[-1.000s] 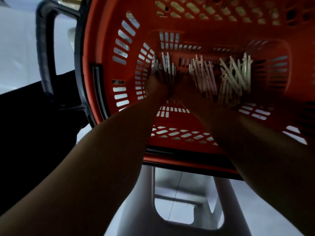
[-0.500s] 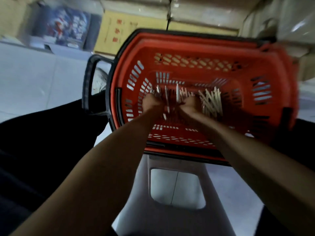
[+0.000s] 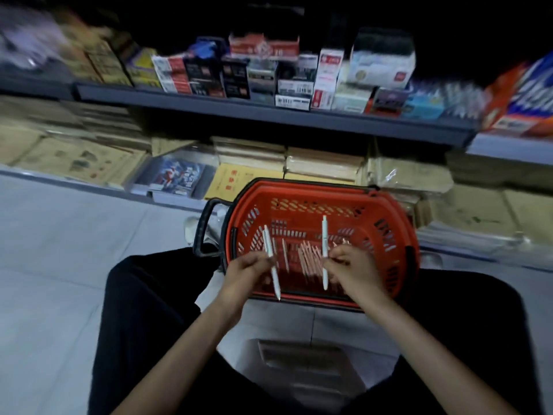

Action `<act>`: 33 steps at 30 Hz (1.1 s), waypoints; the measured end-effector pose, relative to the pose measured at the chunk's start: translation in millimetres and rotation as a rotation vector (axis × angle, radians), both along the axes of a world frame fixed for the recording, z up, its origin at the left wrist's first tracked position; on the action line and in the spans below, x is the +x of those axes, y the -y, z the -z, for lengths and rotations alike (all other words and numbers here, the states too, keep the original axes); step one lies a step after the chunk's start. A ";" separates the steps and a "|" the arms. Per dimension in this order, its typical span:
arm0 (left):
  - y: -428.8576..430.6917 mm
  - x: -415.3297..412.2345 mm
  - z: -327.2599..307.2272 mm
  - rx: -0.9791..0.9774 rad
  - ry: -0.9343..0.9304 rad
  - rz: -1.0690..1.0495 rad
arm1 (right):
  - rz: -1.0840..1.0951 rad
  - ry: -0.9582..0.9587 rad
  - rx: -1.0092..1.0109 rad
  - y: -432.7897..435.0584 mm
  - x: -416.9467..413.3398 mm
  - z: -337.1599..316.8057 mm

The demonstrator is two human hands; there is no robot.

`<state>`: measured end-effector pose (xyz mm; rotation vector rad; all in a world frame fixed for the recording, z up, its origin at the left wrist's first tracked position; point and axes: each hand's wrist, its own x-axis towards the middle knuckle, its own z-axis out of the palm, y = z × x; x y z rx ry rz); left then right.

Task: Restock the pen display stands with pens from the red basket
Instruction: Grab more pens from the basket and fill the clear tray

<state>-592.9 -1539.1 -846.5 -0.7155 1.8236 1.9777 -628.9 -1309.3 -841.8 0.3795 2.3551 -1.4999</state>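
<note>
Print on the boxes (image 3: 326, 74) — too blurred to read any.

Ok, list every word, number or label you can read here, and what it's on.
None can be read for certain.
Shelf boxes: printed labels, all too blurred.
Yellow packet: red characters, too blurred.
Blue packet: white lettering, too blurred.

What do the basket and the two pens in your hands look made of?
Basket: moulded plastic by its slotted walls, matte red, black handle. Left pen and right pen: probably plastic, smooth white barrels; blur hides more.
</note>
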 end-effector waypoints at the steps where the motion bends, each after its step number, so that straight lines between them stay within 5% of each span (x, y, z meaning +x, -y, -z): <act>1: 1.9 16.1 -5.2 0.029 -0.007 -0.028 | 0.002 0.004 -0.012 -3.5 13.2 -6.8; 11: -28.9 14.2 -69.1 0.236 -0.160 -0.117 | 0.040 -0.082 -0.164 5.7 53.4 -74.4; 22: -56.9 20.9 -42.0 0.206 -0.106 -0.128 | 0.129 -0.012 -0.040 12.8 47.4 -41.7; 33: -57.5 19.6 -35.9 0.245 -0.081 -0.146 | 0.207 -0.063 -0.287 20.2 40.8 -41.8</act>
